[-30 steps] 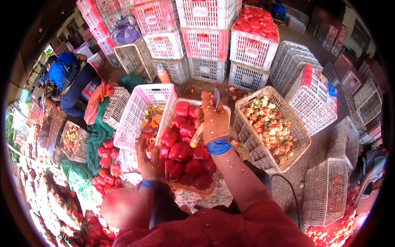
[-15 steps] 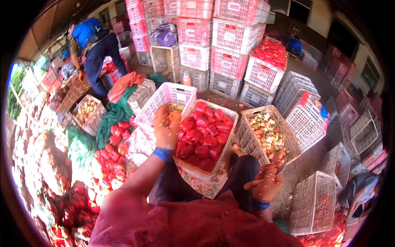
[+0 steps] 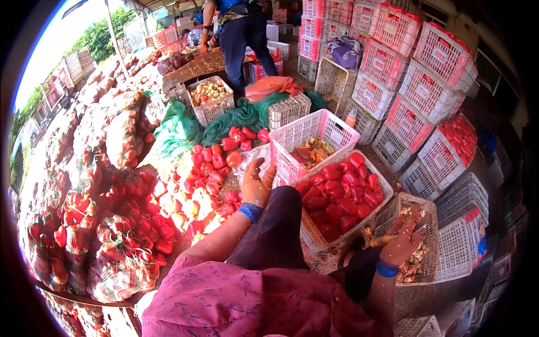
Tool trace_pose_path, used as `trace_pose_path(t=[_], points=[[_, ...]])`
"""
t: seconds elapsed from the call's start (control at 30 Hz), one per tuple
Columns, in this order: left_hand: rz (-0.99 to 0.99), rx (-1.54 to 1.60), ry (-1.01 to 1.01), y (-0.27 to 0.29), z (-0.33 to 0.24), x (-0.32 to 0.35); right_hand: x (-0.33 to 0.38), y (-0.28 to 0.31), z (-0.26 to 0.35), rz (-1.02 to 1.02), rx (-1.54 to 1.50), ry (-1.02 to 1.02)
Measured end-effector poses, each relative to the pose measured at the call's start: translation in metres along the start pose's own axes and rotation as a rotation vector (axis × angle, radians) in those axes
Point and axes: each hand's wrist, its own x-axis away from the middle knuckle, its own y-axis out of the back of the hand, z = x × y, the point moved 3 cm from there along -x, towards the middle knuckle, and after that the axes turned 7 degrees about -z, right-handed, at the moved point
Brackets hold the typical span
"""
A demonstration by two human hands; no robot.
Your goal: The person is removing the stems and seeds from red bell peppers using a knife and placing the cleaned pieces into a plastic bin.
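My left hand (image 3: 259, 184) is raised over my knee with its fingers apart and nothing in it. Loose red bell peppers (image 3: 206, 174) lie on the ground to its left. My right hand (image 3: 402, 242) is closed round a knife (image 3: 383, 241); its wooden handle end sticks out on the left, its blade on the right. That hand hangs over a basket of pale pepper cores (image 3: 412, 272). In front of me a white crate (image 3: 307, 238) holds glossy red peppers (image 3: 339, 196). Right behind it stands a pink-and-white crate (image 3: 286, 163) with yellowish and red pieces inside.
Net sacks of peppers (image 3: 120, 253) crowd the left side. Green netting (image 3: 230, 123) and a crate of pale pieces (image 3: 209, 96) lie farther ahead. Tall stacks of crates (image 3: 387, 73) rise at the back right. A person in dark trousers (image 3: 241, 42) stands bending beyond the netting.
The view has swung left. My left hand has moved from above the pink-and-white crate toward the loose peppers. My right hand, still holding the knife, is now over the basket of cores.
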Motion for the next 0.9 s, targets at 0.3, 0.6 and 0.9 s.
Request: trace_pose_path(t=[0.3, 0.6, 0.9], points=[[-0.359, -0.807, 0.723, 0.238, 0.174, 0.109, 0.048, -0.030, -0.126, 0.039, 0.172, -0.596], [-0.425, -0.613, 1.285, 0.314, 0.242, 0.223, 0.018, -0.079, -0.185, 0.193, -0.111, -1.138], [-0.227, -0.813, 1.124, 0.317, 0.347, 0.114, 0.006, -0.103, -0.263, 0.498, 0.190, -1.151]])
